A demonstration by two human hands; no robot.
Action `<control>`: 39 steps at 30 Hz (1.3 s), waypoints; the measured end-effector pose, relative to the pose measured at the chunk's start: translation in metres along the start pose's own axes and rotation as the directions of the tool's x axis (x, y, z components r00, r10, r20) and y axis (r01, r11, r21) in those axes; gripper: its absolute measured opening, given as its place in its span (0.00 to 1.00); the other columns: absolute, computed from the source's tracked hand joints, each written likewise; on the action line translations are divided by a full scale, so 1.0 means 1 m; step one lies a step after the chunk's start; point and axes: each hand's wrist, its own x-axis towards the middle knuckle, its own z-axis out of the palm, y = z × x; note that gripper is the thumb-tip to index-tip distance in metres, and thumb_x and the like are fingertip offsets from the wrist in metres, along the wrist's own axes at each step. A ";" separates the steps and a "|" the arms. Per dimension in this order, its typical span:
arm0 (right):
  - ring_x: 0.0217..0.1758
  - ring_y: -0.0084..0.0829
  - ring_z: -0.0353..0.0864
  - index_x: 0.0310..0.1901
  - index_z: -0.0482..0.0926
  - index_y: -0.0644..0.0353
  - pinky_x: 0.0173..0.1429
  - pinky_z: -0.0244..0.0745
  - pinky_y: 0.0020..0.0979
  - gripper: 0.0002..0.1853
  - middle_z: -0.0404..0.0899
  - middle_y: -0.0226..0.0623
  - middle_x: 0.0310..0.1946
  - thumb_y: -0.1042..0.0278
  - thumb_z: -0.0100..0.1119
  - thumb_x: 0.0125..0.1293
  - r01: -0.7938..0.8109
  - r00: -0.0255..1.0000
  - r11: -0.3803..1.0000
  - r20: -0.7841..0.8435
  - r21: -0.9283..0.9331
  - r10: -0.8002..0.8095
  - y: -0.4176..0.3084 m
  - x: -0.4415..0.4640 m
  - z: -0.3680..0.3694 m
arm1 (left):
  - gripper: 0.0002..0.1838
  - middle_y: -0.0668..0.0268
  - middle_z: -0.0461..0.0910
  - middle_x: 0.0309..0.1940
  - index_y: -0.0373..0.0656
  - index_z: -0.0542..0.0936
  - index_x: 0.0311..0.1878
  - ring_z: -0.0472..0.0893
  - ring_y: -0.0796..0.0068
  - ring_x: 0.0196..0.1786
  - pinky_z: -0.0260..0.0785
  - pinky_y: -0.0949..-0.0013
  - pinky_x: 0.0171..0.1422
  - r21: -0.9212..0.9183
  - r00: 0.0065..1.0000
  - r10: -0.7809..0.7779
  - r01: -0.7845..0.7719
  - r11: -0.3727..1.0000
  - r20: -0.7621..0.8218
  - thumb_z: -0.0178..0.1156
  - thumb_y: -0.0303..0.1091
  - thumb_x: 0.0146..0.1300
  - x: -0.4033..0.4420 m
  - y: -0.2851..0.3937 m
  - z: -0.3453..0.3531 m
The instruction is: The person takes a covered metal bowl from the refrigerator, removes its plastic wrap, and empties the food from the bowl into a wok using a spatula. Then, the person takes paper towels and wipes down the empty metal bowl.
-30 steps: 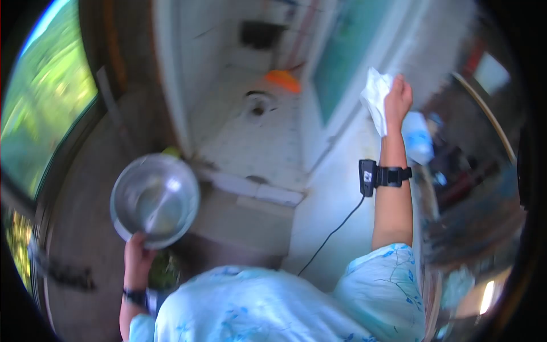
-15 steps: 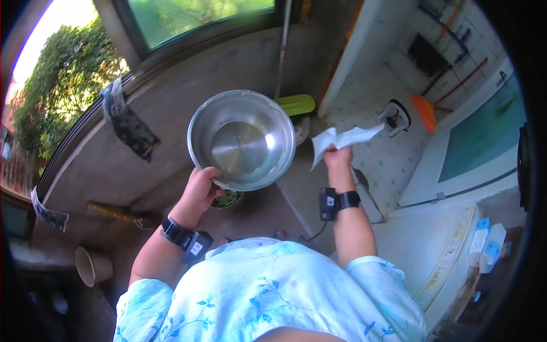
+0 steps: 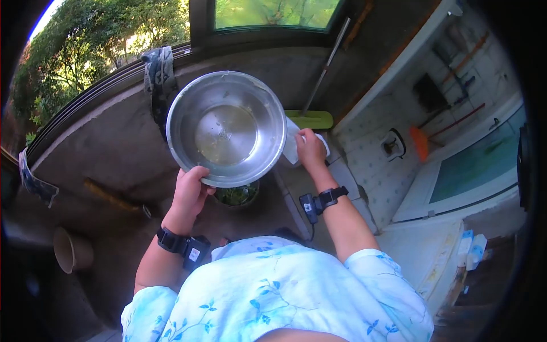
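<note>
My left hand (image 3: 191,191) grips the lower-left rim of a round metal basin (image 3: 266,134), thumb over the edge. The basin is tilted so its inside faces me, with wet-looking pale marks on its bottom. My right hand (image 3: 311,149) is closed on a white paper towel (image 3: 290,145) at the basin's right side. Part of the towel appears to lie behind the rim or against its outside; whether it touches the metal I cannot tell. Both wrists wear black straps with small boxes.
Below the basin stands a pot with green leaves (image 3: 236,195). A flat mop (image 3: 310,119) leans at the wall behind. Cloths (image 3: 158,74) hang over the window ledge. A beige bucket (image 3: 73,251) is at the left, and a doorway with an orange dustpan-like object (image 3: 419,143) at the right.
My right hand has brought the paper towel leftward from open air to the basin's right side. The basin has shifted slightly up and left in view, still in my left hand.
</note>
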 end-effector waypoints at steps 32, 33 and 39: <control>0.34 0.19 0.76 0.39 0.78 0.66 0.41 0.70 0.22 0.08 0.78 0.32 0.33 0.74 0.56 0.58 -0.352 0.895 0.223 0.396 0.909 -0.204 -0.042 0.029 0.018 | 0.10 0.63 0.72 0.21 0.34 0.69 0.36 0.69 0.76 0.15 0.60 0.76 0.16 0.079 0.979 0.108 -0.096 0.992 -0.174 0.46 0.22 0.48 0.016 -0.005 0.002; 0.32 0.18 0.75 0.37 0.78 0.66 0.39 0.70 0.21 0.07 0.79 0.31 0.31 0.74 0.56 0.57 -0.312 0.902 0.304 0.381 0.900 -0.203 -0.042 0.032 0.017 | 0.10 0.63 0.72 0.22 0.34 0.69 0.37 0.69 0.77 0.15 0.59 0.76 0.15 0.106 0.980 0.111 -0.094 0.990 -0.164 0.45 0.22 0.48 0.016 -0.005 0.002; 0.29 0.16 0.73 0.34 0.79 0.65 0.35 0.68 0.19 0.06 0.78 0.29 0.27 0.74 0.57 0.56 -0.211 0.914 0.466 0.343 0.859 -0.218 -0.050 0.052 0.005 | 0.14 0.63 0.71 0.23 0.36 0.66 0.41 0.68 0.77 0.16 0.56 0.77 0.15 0.264 0.982 0.113 -0.069 0.962 -0.153 0.45 0.20 0.48 0.007 0.009 0.005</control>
